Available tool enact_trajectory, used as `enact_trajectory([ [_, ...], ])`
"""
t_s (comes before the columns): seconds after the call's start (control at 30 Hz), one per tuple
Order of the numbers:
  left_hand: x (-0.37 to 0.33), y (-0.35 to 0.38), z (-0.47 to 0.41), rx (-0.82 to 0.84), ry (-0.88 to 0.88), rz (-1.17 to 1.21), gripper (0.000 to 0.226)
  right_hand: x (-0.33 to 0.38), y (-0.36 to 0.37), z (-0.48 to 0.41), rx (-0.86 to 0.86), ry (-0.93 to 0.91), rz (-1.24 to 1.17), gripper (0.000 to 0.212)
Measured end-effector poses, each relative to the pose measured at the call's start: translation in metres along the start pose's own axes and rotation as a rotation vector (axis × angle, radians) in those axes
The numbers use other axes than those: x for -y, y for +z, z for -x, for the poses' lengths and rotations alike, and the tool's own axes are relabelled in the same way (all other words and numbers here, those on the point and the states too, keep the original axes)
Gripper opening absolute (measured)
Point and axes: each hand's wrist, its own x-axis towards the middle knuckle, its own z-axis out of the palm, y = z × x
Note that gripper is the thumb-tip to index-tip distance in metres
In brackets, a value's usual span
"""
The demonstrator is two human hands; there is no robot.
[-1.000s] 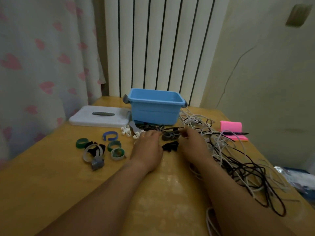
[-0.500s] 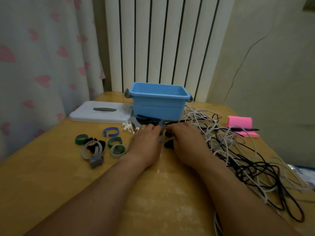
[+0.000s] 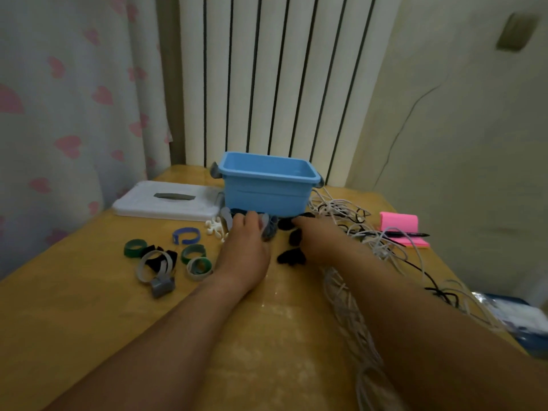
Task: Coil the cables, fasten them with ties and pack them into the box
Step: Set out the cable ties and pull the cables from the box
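Observation:
A blue plastic box [image 3: 267, 188] stands open at the back of the wooden table [image 3: 74, 321]. To its right lies a tangle of white and black cables [image 3: 367, 232], which trails toward me along my right forearm. Several coloured loop ties [image 3: 193, 253] lie to the left. My left hand [image 3: 243, 247] is just in front of the box and pinches a grey tie [image 3: 269, 228] at its fingertips. My right hand [image 3: 317, 238] lies beside it, fingers stretched onto black ties [image 3: 292, 258]. How its thumb lies is hidden.
A white lid [image 3: 166, 200] with a grey handle lies left of the box. White clips [image 3: 215, 228] sit in front of it. A pink notepad [image 3: 400, 225] with a black pen [image 3: 410, 234] is on the right. A radiator and curtain stand behind.
Both hands have slid forward toward the box. My left fingers now hold the grey tie. My right hand has left the cable tangle and moved left onto the black ties.

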Motion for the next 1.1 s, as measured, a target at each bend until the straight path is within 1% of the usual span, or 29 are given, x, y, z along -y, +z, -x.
enact_trajectory([
  [0.03,0.0,0.0,-0.001,-0.015,-0.011,0.03,0.027,-0.005,0.001,-0.002,-0.004,-0.001,0.082,0.064],
  [0.1,-0.001,-0.003,-0.002,-0.039,-0.061,0.108,0.044,-0.01,0.004,-0.004,0.001,-0.021,0.218,0.071],
  [0.13,-0.002,-0.005,-0.002,-0.046,-0.1,0.148,0.054,-0.011,0.005,-0.005,0.003,-0.034,0.256,0.072],
  [0.17,-0.002,-0.006,-0.004,-0.046,-0.138,0.183,0.059,-0.012,0.005,-0.006,-0.003,-0.045,0.265,0.069],
  [0.2,-0.002,-0.007,-0.005,-0.035,-0.163,0.2,0.054,-0.013,0.006,-0.008,-0.014,-0.059,0.253,0.063],
  [0.3,-0.001,-0.006,-0.007,0.016,-0.158,0.185,0.014,-0.016,0.011,-0.004,-0.096,-0.111,0.236,0.045],
  [0.33,-0.001,-0.005,-0.007,0.032,-0.15,0.187,0.007,-0.016,0.014,-0.001,-0.145,-0.139,0.24,0.039],
  [0.4,-0.005,-0.004,-0.005,0.053,-0.139,0.207,0.005,-0.013,0.022,0.006,-0.223,-0.196,0.205,0.03],
  [0.53,-0.012,-0.002,-0.002,0.018,-0.127,0.308,0.014,-0.003,0.031,0.015,-0.317,-0.303,0.117,0.025],
  [0.57,-0.014,-0.002,-0.001,0.012,-0.128,0.324,0.016,-0.003,0.031,0.016,-0.33,-0.299,0.067,0.023],
  [0.63,-0.016,-0.002,0.0,0.012,-0.135,0.331,0.019,-0.004,0.031,0.017,-0.351,-0.249,-0.119,0.02],
  [0.73,-0.018,-0.001,0.0,0.021,-0.136,0.344,0.019,-0.002,0.027,0.019,-0.477,-0.125,-0.594,0.018],
  [0.77,-0.019,0.0,0.0,0.024,-0.146,0.354,0.017,-0.002,0.023,0.019,-0.509,-0.08,-0.72,0.017],
  [0.8,-0.018,0.001,-0.001,0.026,-0.165,0.375,0.015,-0.004,0.02,0.018,-0.501,-0.039,-0.772,0.017],
  [0.83,-0.016,0.001,-0.001,0.036,-0.191,0.406,0.014,-0.007,0.017,0.018,-0.443,-0.012,-0.752,0.017],
  [0.87,-0.015,0.002,-0.002,0.049,-0.215,0.44,0.014,-0.008,0.016,0.018,-0.334,0.003,-0.672,0.02],
  [0.93,-0.013,0.002,0.0,0.085,-0.246,0.501,0.018,-0.006,0.014,0.021,-0.087,0.002,-0.371,0.032],
  [1.0,-0.013,0.001,0.0,0.09,-0.254,0.521,0.019,0.001,0.011,0.026,0.088,-0.032,-0.083,0.04],
  [1.03,-0.013,0.0,0.0,0.095,-0.259,0.521,0.019,0.004,0.008,0.029,0.148,-0.036,-0.003,0.042],
  [1.07,-0.013,0.0,0.0,0.098,-0.265,0.525,0.019,0.004,0.007,0.028,0.168,-0.044,0.036,0.038],
  [1.1,-0.013,-0.001,-0.001,0.103,-0.275,0.533,0.02,0.005,0.007,0.027,0.147,-0.053,0.012,0.031],
])
